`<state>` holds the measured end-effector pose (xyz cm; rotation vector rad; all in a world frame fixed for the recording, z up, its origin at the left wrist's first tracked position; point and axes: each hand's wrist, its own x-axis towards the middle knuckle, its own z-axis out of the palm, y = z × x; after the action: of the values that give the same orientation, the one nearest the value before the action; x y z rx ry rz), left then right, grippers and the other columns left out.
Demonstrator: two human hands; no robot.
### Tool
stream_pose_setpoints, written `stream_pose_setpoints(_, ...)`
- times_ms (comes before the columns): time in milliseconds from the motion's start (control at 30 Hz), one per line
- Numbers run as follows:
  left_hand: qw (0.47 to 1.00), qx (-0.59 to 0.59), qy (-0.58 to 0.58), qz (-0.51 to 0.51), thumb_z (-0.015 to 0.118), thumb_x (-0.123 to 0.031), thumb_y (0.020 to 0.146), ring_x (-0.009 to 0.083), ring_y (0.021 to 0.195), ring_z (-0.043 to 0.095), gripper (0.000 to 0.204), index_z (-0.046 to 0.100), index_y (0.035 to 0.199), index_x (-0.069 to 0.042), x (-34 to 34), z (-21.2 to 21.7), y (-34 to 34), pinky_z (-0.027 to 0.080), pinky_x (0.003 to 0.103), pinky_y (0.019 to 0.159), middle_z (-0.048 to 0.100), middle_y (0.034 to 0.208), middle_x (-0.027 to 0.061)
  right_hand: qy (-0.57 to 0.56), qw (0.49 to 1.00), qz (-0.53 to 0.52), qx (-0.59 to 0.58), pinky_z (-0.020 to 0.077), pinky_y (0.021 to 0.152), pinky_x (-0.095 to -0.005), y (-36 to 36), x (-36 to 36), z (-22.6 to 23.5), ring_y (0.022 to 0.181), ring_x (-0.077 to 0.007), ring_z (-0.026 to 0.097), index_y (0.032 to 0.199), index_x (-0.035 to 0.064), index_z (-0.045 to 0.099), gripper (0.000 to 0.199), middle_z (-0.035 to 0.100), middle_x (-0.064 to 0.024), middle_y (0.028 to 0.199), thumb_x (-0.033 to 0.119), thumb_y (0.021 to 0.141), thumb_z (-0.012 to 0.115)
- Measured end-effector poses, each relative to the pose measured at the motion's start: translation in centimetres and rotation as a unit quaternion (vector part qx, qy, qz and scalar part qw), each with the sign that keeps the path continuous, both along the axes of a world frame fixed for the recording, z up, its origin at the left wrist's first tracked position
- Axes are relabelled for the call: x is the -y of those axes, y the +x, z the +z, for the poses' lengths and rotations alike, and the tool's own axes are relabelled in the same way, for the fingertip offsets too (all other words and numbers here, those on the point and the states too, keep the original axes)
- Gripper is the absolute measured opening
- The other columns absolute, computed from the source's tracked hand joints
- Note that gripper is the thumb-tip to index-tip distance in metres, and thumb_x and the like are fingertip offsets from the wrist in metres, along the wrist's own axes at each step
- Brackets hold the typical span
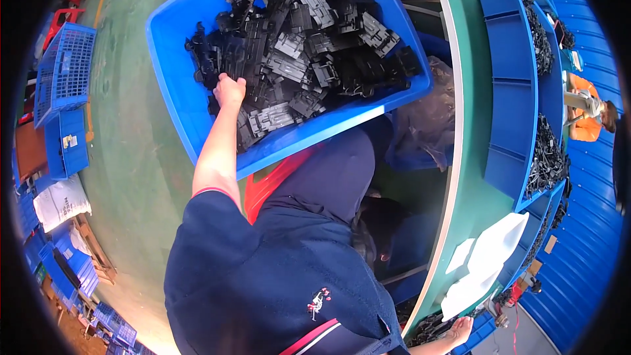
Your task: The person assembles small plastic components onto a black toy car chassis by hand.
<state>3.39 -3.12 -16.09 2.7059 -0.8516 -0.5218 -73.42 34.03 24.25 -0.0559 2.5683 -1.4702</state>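
Note:
My left hand point(230, 90) reaches over the near left side of a large blue plastic bin point(172, 95). Its fingers are curled closed at the edge of the pile; whatever they grip is hidden. Black plastic toy-car chassis point(287, 66), some with wheels, fill the bin in a loose heap. Far to the lower right, my right hand point(458, 332) is at the green bench, beside small black parts point(430, 330). Its fingers look loosely bent and apart, with nothing visible in them.
On the green workbench point(453, 223) at right lie white sheets point(490, 256) and blue trays point(509, 92) of black parts. A red stool point(279, 181) is by my legs. Blue crates point(66, 69) stand at left. A person in orange point(584, 115) sits beyond the bench.

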Motion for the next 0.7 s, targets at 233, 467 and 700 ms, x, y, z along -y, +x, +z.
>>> stream_pose_setpoints(233,0.972,0.044,-0.121,-0.196,0.055,-0.013,0.078,0.0397,0.084,0.061,0.03,0.06,0.104,0.001,-5.2,8.5,-4.3,0.05,0.045,0.077,0.064,0.087,0.0219,-0.049,0.997,0.058,0.002,0.0508,0.072,-0.0237,-0.6,-0.4,0.2,0.083,-0.0143,0.059,0.125,0.0033,0.049,0.038,0.062,-0.005,0.095,0.01,0.089,0.059)
stream_pose_setpoints(467,0.753,-0.443,-0.487,0.005,0.057,-0.008,0.084,0.016,0.082,0.063,0.021,0.061,0.104,-0.002,-4.1,15.0,-8.1,0.05,0.028,0.072,0.065,0.098,0.0069,-0.118,0.987,0.108,-0.025,0.0508,0.071,-0.0231,-0.3,-0.6,0.4,0.083,-0.0136,0.059,0.123,0.0027,0.05,0.036,0.062,-0.0055,0.096,0.01,0.089,0.059)
stream_pose_setpoints(700,0.545,-0.782,-0.293,-0.078,0.053,-0.004,0.079,0.0235,0.089,0.064,0.033,0.053,0.112,0.001,-4.1,24.0,-17.7,0.053,0.037,0.082,0.062,0.102,0.0129,-0.171,0.958,0.228,-0.02,0.0469,0.071,-0.0235,9.6,5.0,1.0,0.08,-0.0139,0.055,0.12,-0.0008,0.05,0.033,0.057,-0.006,0.099,0.006,0.088,0.058)
